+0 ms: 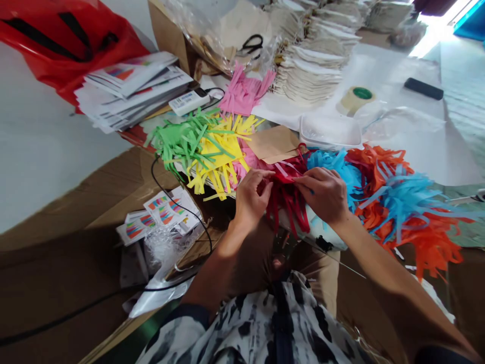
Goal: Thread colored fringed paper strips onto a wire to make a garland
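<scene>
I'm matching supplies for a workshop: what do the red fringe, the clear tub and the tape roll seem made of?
The red fringe between the left hand and right hand looks like thin matte paper, perhaps tissue: soft, drooping cut strips. The clear tub looks like translucent plastic, with a faint sheen. The tape roll looks like beige paper tape, probably, on a green core.

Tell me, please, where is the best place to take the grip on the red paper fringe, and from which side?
Grip the red paper fringe at its upper part, close to the left hand and right hand, coming from above. The long strips hang loose over the edge toward the person, so they would likely flop or tangle if held there.
</scene>
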Tool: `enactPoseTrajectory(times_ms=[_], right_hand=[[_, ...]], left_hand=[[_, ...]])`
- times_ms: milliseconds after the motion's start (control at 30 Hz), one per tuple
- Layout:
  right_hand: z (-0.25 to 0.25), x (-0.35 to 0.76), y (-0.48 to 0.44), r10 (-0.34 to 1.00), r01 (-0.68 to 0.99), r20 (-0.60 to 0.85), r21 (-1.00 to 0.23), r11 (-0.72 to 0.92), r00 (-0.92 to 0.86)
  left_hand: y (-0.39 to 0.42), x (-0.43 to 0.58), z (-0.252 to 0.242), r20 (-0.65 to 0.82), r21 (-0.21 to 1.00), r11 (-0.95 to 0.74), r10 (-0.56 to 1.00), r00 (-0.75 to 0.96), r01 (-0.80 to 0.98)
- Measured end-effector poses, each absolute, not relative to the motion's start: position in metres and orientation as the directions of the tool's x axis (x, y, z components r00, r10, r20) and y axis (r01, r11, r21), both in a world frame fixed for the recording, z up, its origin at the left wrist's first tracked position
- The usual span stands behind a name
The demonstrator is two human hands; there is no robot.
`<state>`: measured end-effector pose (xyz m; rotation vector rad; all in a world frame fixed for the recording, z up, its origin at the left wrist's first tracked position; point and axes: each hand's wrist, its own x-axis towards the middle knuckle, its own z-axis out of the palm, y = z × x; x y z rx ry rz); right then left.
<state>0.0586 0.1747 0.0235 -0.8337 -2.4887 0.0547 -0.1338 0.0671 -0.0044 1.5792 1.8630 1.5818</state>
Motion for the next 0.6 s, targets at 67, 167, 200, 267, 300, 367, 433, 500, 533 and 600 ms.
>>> enactPoseTrajectory(times_ms=[67, 167, 200, 267, 300, 367, 433, 500, 533, 600], right_hand=[[0.03, 0.059, 0.178, 0.605, 0.52, 0.462, -0.312, 0.795, -0.648], [0.038, 0.06, 0.186, 0.642, 0.453, 0.444, -0.464, 0.762, -0.625], [0.039, 0.06, 0.188, 0.645, 0.431, 0.431, -0.497, 0.753, -0.631], [0.042, 0.061, 0.193, 0.646, 0.393, 0.403, -0.55, 0.737, -0.648], [0.044, 0.062, 0.194, 0.647, 0.379, 0.394, -0.57, 0.729, -0.653], [0.048, 0.061, 0.196, 0.647, 0.355, 0.395, -0.595, 0.721, -0.652], [0.054, 0.059, 0.195, 0.64, 0.329, 0.429, -0.6, 0.729, -0.637], [0.06, 0.057, 0.194, 0.633, 0.304, 0.478, -0.597, 0.743, -0.609], [0.062, 0.055, 0.194, 0.628, 0.289, 0.503, -0.595, 0.75, -0.594], [0.063, 0.053, 0.194, 0.614, 0.272, 0.532, -0.584, 0.765, -0.583]], left_hand=[[0.069, -0.134, -0.003, 0.461, 0.794, -0.183, 0.802, -0.379, 0.58], [0.072, -0.134, -0.001, 0.508, 0.756, -0.22, 0.791, -0.341, 0.616], [0.073, -0.134, 0.0, 0.527, 0.742, -0.239, 0.786, -0.324, 0.627], [0.075, -0.135, 0.002, 0.564, 0.711, -0.284, 0.776, -0.282, 0.643], [0.076, -0.135, 0.003, 0.58, 0.698, -0.308, 0.773, -0.258, 0.647], [0.079, -0.136, 0.004, 0.592, 0.685, -0.342, 0.777, -0.217, 0.643], [0.081, -0.138, 0.006, 0.575, 0.705, -0.355, 0.793, -0.203, 0.614], [0.084, -0.14, 0.007, 0.556, 0.743, -0.36, 0.801, -0.221, 0.565], [0.085, -0.142, 0.007, 0.552, 0.759, -0.367, 0.8, -0.233, 0.539], [0.088, -0.144, 0.008, 0.552, 0.779, -0.381, 0.794, -0.256, 0.498]])
